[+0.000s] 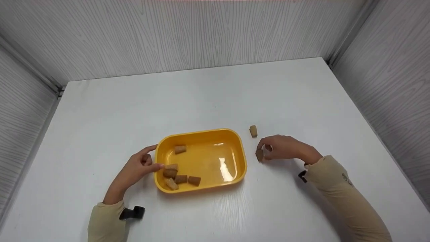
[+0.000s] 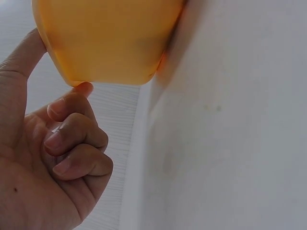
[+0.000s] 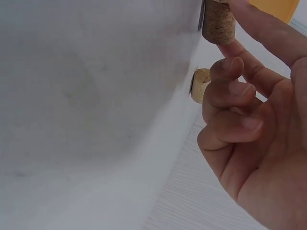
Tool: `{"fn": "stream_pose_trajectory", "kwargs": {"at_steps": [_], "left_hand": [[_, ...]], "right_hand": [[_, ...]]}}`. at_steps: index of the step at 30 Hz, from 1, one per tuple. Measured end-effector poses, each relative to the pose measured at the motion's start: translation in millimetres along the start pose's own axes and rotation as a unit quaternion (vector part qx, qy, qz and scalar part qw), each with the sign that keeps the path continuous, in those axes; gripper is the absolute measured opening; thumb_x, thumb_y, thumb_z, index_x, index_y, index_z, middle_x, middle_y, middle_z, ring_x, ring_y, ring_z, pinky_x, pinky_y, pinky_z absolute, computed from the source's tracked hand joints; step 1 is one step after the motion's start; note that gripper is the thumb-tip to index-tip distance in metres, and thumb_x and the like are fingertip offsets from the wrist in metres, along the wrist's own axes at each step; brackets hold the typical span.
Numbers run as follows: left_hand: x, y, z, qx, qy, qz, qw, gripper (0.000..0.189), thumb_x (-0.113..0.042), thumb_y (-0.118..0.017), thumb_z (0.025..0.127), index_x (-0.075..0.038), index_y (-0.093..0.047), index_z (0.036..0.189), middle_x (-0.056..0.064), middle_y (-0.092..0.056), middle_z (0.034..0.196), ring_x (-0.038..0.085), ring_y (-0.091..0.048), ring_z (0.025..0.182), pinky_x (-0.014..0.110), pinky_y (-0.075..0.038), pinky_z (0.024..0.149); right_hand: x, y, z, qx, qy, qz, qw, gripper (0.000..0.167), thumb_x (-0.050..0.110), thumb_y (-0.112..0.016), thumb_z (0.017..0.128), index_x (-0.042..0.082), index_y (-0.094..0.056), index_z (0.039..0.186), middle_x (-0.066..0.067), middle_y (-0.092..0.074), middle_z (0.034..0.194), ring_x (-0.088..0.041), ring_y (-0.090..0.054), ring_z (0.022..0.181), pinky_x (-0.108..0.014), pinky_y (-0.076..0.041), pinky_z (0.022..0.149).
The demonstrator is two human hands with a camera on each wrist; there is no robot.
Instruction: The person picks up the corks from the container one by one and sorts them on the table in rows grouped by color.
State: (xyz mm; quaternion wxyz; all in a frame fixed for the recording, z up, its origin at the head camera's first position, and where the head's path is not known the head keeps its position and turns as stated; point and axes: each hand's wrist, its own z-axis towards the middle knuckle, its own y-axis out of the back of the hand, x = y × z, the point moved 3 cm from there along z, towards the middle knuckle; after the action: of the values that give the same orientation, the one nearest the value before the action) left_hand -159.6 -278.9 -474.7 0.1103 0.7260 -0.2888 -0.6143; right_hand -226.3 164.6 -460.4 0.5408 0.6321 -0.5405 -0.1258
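the right hand is on the right side of the white counter, and its grip is narrow: thumb and forefinger pinch a small dark brown cork stopper, tapered like a stubby cylinder. that dark stopper sits at the fingertips, just right of the yellow plastic tray and apart from its right wall. its long axis runs roughly near to far, and the fingertips seem to press on its two ends, as the right wrist view suggests. whether it touches the counter or is slightly raised, i cannot tell.

the key relation is sideways: the tray, oblong with rounded corners, has its long side running left to right, and its bare right half lies directly left of the pinched stopper, with only the right rim between them. the right hand is the nearer one to this end.

the left hand holds the tray's left end, thumb over the rim and forefinger against the outside toward the far corner; its other fingers curl in. inside the tray, six cork stoppers, light and dark, lie toward the left: one light piece on the far side, the others gathered near the near left corner.

one light tan cork stopper lies on the counter, far of the right hand and a little left, its long axis also near to far. the right hand is much nearer to it than the left.
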Motion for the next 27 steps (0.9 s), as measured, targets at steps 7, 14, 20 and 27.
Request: {"fn": "stream_pose_trajectory", "kwargs": {"at_steps": [7,14,20,27], "left_hand": [[0.3,-0.6,0.1,-0.002,-0.001,-0.003,1.0,0.065,-0.031,-0.075,0.084,-0.012,-0.047,0.14,0.0,-0.039,0.073,0.011,-0.036,0.062,0.023,-0.032,0.057],[0.9,-0.6,0.5,0.003,-0.002,-0.005,1.0,0.066,-0.032,-0.074,0.084,-0.013,-0.047,0.141,0.001,-0.039,0.074,0.011,-0.037,0.062,0.023,-0.032,0.057],[-0.2,-0.5,-1.1,0.003,-0.002,-0.003,1.0,0.067,-0.031,-0.074,0.084,-0.011,-0.046,0.142,0.0,-0.038,0.072,0.011,-0.036,0.061,0.023,-0.031,0.056],[0.8,-0.7,-0.4,-0.001,-0.004,-0.003,1.0,0.067,-0.03,-0.075,0.084,-0.011,-0.046,0.141,0.0,-0.038,0.071,0.01,-0.035,0.06,0.023,-0.031,0.055]], "right_hand": [[-2.2,3.4,1.6,0.007,0.017,0.012,0.9998,0.028,0.016,-0.062,0.086,0.022,-0.066,0.113,0.0,-0.058,0.087,-0.015,-0.049,0.076,-0.029,-0.04,0.066],[3.5,21.6,-3.0,-0.033,0.045,0.016,0.9983,0.033,0.02,-0.067,0.09,0.018,-0.063,0.123,-0.002,-0.06,0.092,-0.017,-0.052,0.084,-0.031,-0.044,0.072],[32.1,41.7,1.0,-0.057,0.098,0.021,0.9934,0.031,0.022,-0.066,0.092,0.016,-0.063,0.122,0.0,-0.061,0.093,-0.016,-0.051,0.079,-0.03,-0.045,0.07],[80.5,53.5,17.1,-0.031,0.163,0.013,0.9861,0.034,0.023,-0.066,0.092,0.017,-0.062,0.125,0.0,-0.058,0.087,-0.015,-0.05,0.074,-0.028,-0.044,0.067]]}}
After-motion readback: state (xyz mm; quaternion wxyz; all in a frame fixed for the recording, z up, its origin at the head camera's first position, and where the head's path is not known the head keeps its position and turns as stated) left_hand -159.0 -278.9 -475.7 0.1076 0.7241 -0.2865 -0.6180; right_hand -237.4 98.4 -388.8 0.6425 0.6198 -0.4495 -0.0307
